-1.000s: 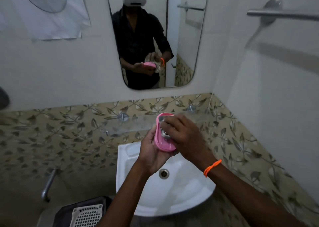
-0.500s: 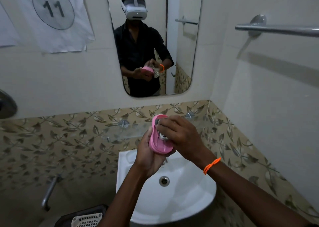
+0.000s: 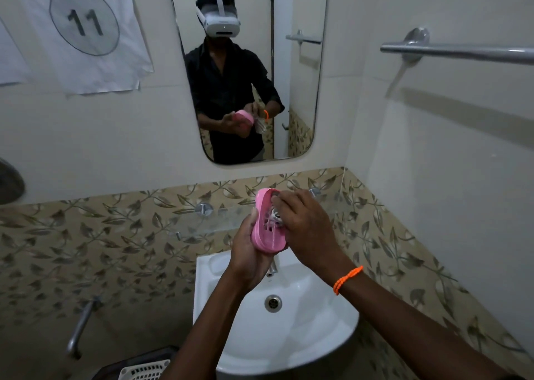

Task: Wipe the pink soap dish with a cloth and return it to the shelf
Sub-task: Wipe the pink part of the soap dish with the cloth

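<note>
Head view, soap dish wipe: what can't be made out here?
- Cloth: mostly hidden under the right hand; its size unreadable.
- Pink soap dish: back hidden by the left hand.
- Glass shelf: transparent, edges faint; its right part is behind both hands.
- Basket: cut off by the bottom edge.

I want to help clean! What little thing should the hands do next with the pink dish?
Probably keep rubbing: the right hand presses the cloth inside the pink soap dish, which the left hand holds tilted over the sink, not yet on the shelf.
</note>
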